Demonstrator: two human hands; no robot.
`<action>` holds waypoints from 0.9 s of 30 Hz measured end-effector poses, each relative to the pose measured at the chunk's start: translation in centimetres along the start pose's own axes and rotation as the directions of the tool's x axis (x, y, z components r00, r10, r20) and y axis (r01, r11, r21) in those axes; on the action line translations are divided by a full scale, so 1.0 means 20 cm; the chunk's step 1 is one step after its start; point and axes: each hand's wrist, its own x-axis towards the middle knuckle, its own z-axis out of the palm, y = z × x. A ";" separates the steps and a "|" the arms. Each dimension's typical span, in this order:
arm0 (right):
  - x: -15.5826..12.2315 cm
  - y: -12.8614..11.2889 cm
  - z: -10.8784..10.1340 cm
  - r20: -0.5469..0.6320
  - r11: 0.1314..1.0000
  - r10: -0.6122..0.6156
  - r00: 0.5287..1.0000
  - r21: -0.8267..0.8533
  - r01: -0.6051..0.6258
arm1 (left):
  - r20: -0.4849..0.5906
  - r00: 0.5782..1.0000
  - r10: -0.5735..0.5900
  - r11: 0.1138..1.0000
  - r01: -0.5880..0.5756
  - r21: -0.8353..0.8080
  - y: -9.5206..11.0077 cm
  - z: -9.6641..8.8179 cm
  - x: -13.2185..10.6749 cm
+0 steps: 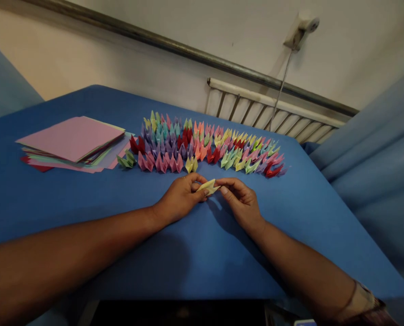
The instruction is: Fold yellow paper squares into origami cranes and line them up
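Observation:
My left hand [181, 197] and my right hand [240, 200] meet over the middle of the blue table [86, 199]. Both pinch a small pale yellow folded paper piece [209, 186] between fingertips and thumbs, just above the tabletop. Directly behind the hands lie rows of several small folded paper pieces [202, 145] in pink, purple, red, green, yellow and teal, standing close together. The nearest of them, a yellow one [191, 164], sits a short way beyond my left fingers.
A stack of flat coloured paper sheets [74, 141], pink on top, lies at the table's left. Behind the table runs a white radiator [273, 113] and a wall pipe. Blue fabric [375, 154] hangs at the right. A bracelet circles my right wrist.

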 end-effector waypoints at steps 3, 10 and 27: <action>0.00 0.00 0.00 0.007 0.999 -0.033 0.999 -0.017 0.033 | 0.002 1.000 -0.011 0.999 0.011 -0.030 0.01 0.00 0.00; 0.00 0.02 0.00 0.012 0.998 0.027 1.000 0.057 -0.027 | 0.000 1.000 0.007 1.000 -0.007 -0.011 0.00 0.00 0.00; 0.00 0.01 0.00 0.055 0.999 -0.020 0.998 -0.025 0.022 | 0.051 0.998 -0.043 0.979 0.052 -0.198 0.00 0.02 0.00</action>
